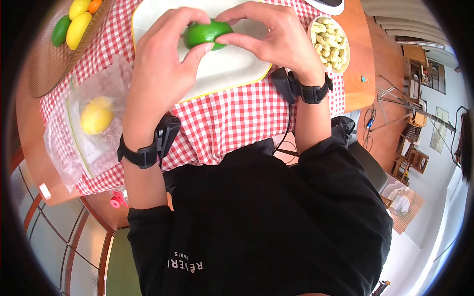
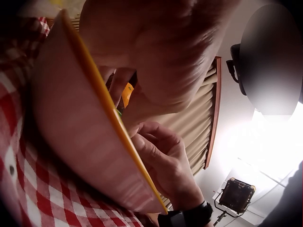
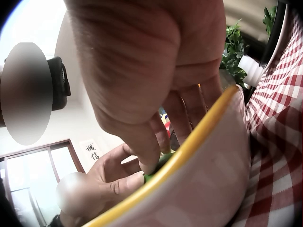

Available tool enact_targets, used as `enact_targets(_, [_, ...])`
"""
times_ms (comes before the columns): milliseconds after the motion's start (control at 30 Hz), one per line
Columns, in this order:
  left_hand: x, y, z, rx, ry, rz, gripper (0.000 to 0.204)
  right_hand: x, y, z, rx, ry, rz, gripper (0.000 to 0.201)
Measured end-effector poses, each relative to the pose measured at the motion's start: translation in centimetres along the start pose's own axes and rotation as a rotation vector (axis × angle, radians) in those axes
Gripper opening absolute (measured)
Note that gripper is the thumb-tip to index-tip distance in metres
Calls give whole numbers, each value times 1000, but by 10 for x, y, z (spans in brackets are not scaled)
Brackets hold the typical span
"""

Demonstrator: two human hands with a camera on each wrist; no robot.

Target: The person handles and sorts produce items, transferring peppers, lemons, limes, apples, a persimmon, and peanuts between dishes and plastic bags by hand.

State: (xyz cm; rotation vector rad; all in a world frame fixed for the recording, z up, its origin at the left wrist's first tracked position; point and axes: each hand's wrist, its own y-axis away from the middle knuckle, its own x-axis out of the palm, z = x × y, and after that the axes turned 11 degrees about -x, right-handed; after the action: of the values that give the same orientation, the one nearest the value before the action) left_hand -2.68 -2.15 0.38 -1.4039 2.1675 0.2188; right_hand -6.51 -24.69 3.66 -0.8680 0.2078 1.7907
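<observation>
A glossy green lime point(image 1: 208, 32) is held between both hands over a white dish point(image 1: 227, 71) with a yellow rim. My left hand point(image 1: 165, 61) pinches its left end between thumb and fingertips. At the opposite end, my right hand point(image 1: 284, 37) grips it the same way, thumb along the near side. In the right wrist view, a bit of the lime point(image 3: 160, 166) shows above the dish's rim point(image 3: 189, 142), between the fingers of both hands. The rim point(image 2: 116, 120) hides most of the lime in the left wrist view.
To the left, a clear plastic bag point(image 1: 76, 140) contains a yellow lemon point(image 1: 97, 115). A wicker basket point(image 1: 49, 74) beyond it carries several fruits. A bowl of peanuts point(image 1: 330, 44) stands at the right on the red-checked cloth point(image 1: 222, 118). A tripod point(image 1: 395, 98) is on the floor.
</observation>
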Motion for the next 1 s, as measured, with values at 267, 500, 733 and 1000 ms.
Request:
enact_targets(267, [2,-1,15,86,-97,-45,48,-1,3,4,-160,116,-26,41])
enact_targets(500, [4,0,11,10,-80,-4,58,7,1,-4,-6,34,0,47])
enact_targets(733, [3,2,2,-211,80,141,56,15,8,-26,-170,256,-102,30])
enact_targets(1000, [5,3,5,-36,-95,40,49,10,5,-17,-324,273,-184,29])
